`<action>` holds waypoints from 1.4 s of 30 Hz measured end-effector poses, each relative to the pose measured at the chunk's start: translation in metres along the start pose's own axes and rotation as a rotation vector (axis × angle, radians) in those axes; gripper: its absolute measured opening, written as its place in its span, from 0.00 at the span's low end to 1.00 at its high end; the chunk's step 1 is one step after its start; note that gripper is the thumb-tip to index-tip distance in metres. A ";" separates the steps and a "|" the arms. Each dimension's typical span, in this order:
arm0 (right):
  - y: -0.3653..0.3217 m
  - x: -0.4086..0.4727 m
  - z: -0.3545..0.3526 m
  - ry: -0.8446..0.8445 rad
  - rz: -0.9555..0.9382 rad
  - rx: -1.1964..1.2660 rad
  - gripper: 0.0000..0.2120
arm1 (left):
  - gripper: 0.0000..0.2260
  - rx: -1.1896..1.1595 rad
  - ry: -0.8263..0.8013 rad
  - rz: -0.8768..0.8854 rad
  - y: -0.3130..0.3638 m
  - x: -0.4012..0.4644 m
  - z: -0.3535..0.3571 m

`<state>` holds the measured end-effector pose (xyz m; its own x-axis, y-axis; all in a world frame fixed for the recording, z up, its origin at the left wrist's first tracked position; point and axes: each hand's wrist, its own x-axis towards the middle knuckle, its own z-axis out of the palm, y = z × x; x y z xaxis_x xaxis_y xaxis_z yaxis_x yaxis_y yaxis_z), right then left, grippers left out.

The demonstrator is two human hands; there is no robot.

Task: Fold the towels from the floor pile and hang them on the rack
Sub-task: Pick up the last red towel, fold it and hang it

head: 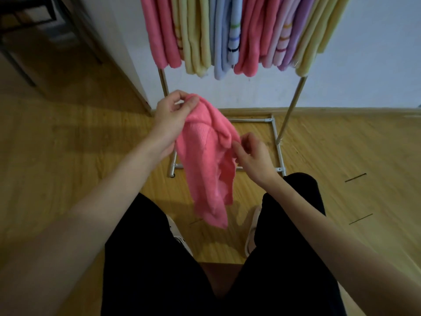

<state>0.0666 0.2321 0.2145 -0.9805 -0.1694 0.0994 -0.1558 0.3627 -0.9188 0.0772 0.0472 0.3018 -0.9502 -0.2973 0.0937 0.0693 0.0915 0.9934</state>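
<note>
towel: pink towel (206, 160) hangs mid-air at centre, rack (292, 106) at 12 o'clock
hands: my left hand (172, 112) pinches the top corner; right hand (252, 156) pinches the side edge
handling: light, limp, likely bunches; take the corners

A towel (209, 160) hangs between the left hand (169, 117), which pinches its upper end, and the lower right hand (252, 156) at its right edge, in front of the rack (289, 112), where folded towels (227, 35) hang side by side against the wall (364, 65) behind.
</note>
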 end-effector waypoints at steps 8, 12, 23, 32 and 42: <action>-0.026 -0.051 0.006 -0.273 0.139 0.311 0.10 | 0.07 -0.123 0.065 -0.030 0.033 -0.015 0.003; -0.039 -0.048 0.004 -0.254 0.229 0.581 0.05 | 0.07 -0.150 0.049 -0.062 0.041 -0.023 0.002; -0.069 -0.014 -0.018 -0.280 0.377 0.940 0.11 | 0.08 -0.084 0.001 -0.077 0.051 -0.021 -0.013; -0.126 0.031 -0.029 -0.077 0.073 0.608 0.04 | 0.09 0.317 -0.076 -0.114 0.044 -0.013 -0.032; -0.184 0.067 -0.046 -0.385 -0.593 -0.201 0.07 | 0.16 0.455 -0.315 0.156 0.097 0.009 -0.058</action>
<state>0.0238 0.1960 0.4082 -0.6186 -0.6860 0.3830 -0.7025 0.2648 -0.6606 0.0927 -0.0022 0.4031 -0.9887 0.0436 0.1431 0.1442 0.5321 0.8343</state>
